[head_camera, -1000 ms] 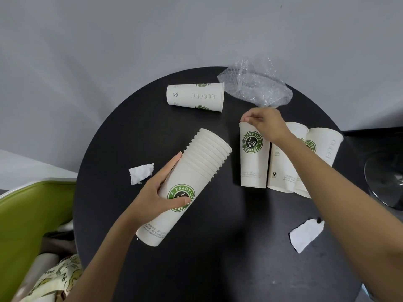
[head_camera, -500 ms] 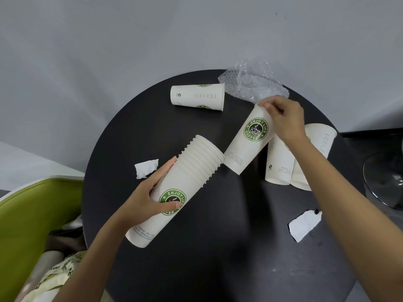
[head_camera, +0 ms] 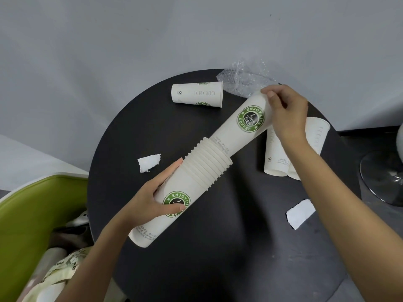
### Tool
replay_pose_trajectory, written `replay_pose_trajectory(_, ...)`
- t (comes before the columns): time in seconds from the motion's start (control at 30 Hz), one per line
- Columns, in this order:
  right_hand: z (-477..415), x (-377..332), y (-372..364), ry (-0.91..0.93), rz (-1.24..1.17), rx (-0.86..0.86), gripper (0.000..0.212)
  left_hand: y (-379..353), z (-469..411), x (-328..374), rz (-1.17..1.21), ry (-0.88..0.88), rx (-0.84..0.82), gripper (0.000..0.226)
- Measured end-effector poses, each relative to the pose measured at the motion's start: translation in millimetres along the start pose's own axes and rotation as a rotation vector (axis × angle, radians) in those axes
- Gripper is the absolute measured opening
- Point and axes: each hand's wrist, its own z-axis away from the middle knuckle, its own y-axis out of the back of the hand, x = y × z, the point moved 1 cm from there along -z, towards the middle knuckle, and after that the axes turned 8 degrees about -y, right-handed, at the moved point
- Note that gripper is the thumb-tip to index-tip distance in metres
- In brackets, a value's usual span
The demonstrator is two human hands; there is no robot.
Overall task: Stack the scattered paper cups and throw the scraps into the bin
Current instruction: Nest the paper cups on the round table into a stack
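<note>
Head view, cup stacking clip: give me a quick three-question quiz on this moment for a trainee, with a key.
1. True or false: the left hand grips the stack of cups.
2. How many paper scraps lie on the black table? A one, B two, C four.
3. Fill in: the right hand holds the single cup with its base inside the ___.
Key: 1 true; 2 B; 3 stack of cups.

Round black counter (head_camera: pixel 239 214), one paper cup (head_camera: pixel 197 94) laid on its side, pair of cups (head_camera: pixel 275 158) at right, bubble wrap (head_camera: pixel 242 81), left scrap (head_camera: pixel 149 162), right scrap (head_camera: pixel 299 213).
</note>
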Motion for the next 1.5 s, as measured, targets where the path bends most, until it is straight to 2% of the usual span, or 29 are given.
replay_pose_trajectory(0.27,55.6,-2.0,-25.5,-0.009,-0.064,-0.203,0.021,-10.9,6.0,2.4,0.042,-0.008,0.005,0.096)
replay_pose_trajectory(0.53,89.3,-1.4,-30.3,-0.024,-0.083,-0.288,0.021,-15.3,12.8,0.7,0.05,-0.006,-0.007,0.095)
replay_pose_trajectory(0.87,114.6,-5.2,-33.5,-0.059,-0.073,-0.317,0.022,-18.1,19.1,2.2,0.069,-0.002,-0.012,0.096)
replay_pose_trajectory(1.5,131.2,-10.3,-40.4,-0.113,-0.037,-0.247,0.022,-13.9,23.6,-2.9,0.093,-0.016,-0.079,0.099)
